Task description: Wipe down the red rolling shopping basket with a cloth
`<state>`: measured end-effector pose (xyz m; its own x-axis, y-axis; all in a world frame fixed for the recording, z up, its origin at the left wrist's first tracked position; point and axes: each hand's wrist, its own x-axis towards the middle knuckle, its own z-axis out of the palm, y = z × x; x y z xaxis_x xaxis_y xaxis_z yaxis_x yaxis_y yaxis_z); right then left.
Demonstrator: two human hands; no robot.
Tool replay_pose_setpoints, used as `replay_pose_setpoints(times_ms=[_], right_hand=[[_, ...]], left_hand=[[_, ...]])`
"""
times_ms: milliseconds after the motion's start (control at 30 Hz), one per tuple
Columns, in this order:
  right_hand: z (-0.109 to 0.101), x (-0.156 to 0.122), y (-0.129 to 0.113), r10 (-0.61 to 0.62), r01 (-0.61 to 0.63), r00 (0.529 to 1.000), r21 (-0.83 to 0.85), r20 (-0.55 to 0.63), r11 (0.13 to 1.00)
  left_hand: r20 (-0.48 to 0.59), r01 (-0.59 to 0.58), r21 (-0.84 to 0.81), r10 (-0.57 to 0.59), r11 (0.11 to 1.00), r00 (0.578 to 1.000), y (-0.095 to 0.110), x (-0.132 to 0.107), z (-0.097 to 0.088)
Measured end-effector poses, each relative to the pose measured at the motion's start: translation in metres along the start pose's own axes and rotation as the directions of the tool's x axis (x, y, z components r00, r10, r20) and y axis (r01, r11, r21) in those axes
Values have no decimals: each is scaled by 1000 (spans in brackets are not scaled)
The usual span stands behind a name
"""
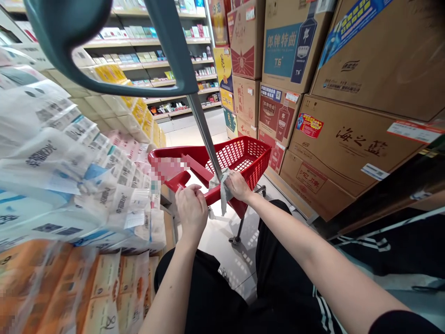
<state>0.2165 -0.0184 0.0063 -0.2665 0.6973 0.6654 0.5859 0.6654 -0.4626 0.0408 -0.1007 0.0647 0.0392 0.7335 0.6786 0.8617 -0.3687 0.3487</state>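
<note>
A red plastic shopping cart (256,174) with a perforated basket stands in front of my knees. A grey metal pole (204,132) rises from it to a dark grey loop handle (132,90) close to the camera. My left hand (192,206) is closed, its fingers curled over the cart's near red edge. In my closed right hand (238,185) is a pale grey cloth (223,197), pressed around the foot of the pole where it meets the red frame. One end of the cloth hangs down. My right fingertips are partly hidden.
Wrapped tissue packs (114,199) are piled on the left, with orange packs (45,283) below. Large cardboard cartons (351,139) are stacked on the right. Shelves of small boxes (139,58) stand at the back. A cart wheel (235,240) rests on the pale floor.
</note>
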Motion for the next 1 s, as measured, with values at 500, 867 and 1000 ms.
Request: replay_pose_setpoints(times_ms=[500, 867, 1000], right_hand=[[10, 2, -41, 103, -102, 994, 28, -29, 994], [2, 19, -27, -7, -1, 998, 121, 61, 993], [10, 24, -42, 155, -141, 985, 166, -76, 976]], left_hand=[[-1, -26, 134, 27, 991, 1000, 3, -6, -9], [453, -362, 238, 226, 901, 862, -27, 43, -29], [412, -359, 296, 221, 885, 884, -28, 44, -20]])
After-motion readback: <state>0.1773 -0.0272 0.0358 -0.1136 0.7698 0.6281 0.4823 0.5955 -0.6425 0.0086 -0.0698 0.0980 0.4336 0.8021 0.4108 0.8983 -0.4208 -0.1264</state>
